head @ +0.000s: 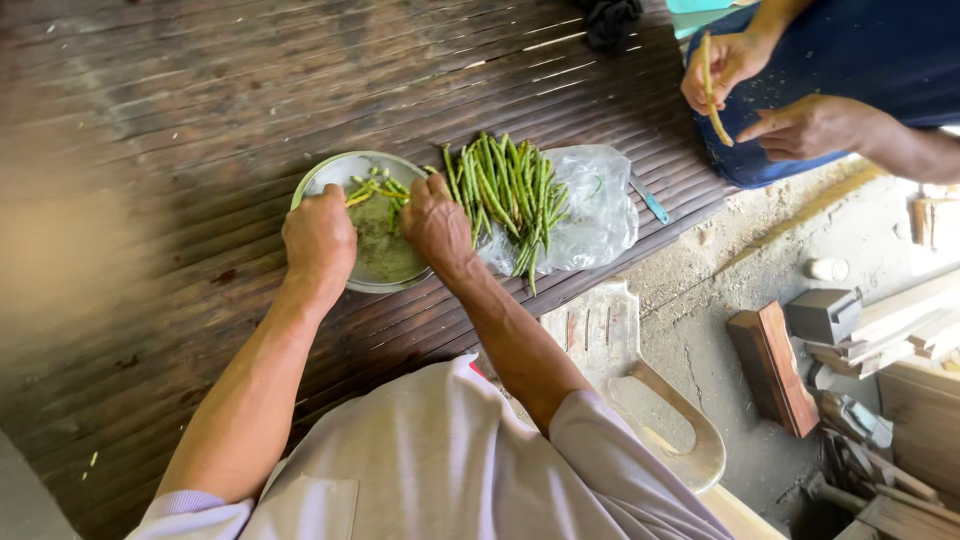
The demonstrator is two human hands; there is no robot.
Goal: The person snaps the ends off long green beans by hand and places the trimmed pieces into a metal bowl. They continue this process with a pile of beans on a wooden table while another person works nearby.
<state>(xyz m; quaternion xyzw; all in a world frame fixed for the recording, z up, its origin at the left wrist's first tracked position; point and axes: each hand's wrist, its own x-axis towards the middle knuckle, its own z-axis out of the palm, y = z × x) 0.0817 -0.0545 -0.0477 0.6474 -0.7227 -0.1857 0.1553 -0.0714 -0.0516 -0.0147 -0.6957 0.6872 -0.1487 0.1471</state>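
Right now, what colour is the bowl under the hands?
Pale green bowl with a light rim, cut bean pieces inside; seen in the head view.

Setting: rural home, outdoor work platform. Evidence: dark slatted bamboo platform [200,120], bare concrete ground [700,330] beside its right edge, stacked wood offcuts [900,330], plastic chair [640,390].

Dark slatted wooden platform [150,200], matt and worn; shiny metal bowl [330,172]; glossy clear plastic bag [598,215] under smooth green beans [505,190].

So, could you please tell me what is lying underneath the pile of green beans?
The pile of green beans lies on a clear plastic bag, spread flat on the dark slatted platform. The bag's middle is covered by the beans, so anything beneath them there cannot be seen.
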